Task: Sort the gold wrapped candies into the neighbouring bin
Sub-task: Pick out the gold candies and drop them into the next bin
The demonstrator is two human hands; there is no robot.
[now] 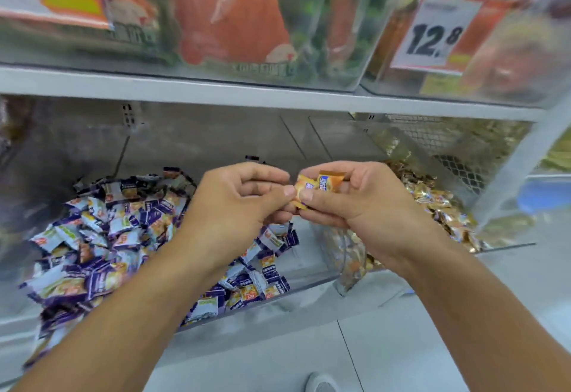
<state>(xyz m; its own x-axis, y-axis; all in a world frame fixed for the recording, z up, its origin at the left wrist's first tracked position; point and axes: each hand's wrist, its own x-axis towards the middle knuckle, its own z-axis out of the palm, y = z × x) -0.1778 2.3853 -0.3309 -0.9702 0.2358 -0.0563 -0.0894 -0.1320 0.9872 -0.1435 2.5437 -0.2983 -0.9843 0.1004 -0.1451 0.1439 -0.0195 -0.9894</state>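
Your left hand (244,196) and right hand (349,200) meet above the bins — both pinch gold candies (318,186) between curled fingers. Below left lies the bin of purple sweets (102,237); right, the gold bin (438,203). Beyond — a price tag (432,36).
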